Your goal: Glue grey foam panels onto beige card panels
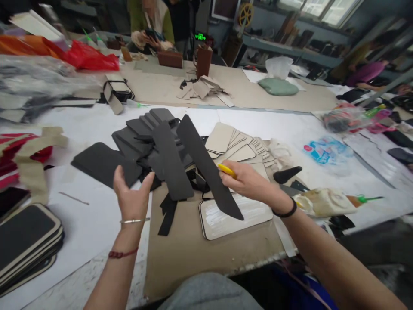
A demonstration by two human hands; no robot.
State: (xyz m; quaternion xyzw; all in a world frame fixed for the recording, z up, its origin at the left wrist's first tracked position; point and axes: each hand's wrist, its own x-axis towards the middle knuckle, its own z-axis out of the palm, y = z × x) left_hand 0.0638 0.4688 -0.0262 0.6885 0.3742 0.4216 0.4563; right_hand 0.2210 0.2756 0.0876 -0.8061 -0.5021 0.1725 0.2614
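Note:
My left hand [132,193] is open, thumb and fingers spread, at the near edge of a stack of dark grey panels [103,163]. My right hand [248,181] is closed around a yellow-handled tool [227,171]; its working end is hidden. A long dark strip [209,168] with slanted ends lies against the fingers of that hand; whether they pinch it too is unclear. Below its lower end, a beige panel [237,217] with dark edging bears streaky white smears. Another dark strip [172,161] slants between my hands, over a fanned pile of dark pieces [134,142].
Fanned beige panels [221,137] lie beyond my right hand. A glue-stained bottle [329,201] with a green tip is at right. Black-and-beige panels [29,241] are stacked at near left. Brown board [180,262] covers the near edge. Across the table, a person [151,26] holds a phone.

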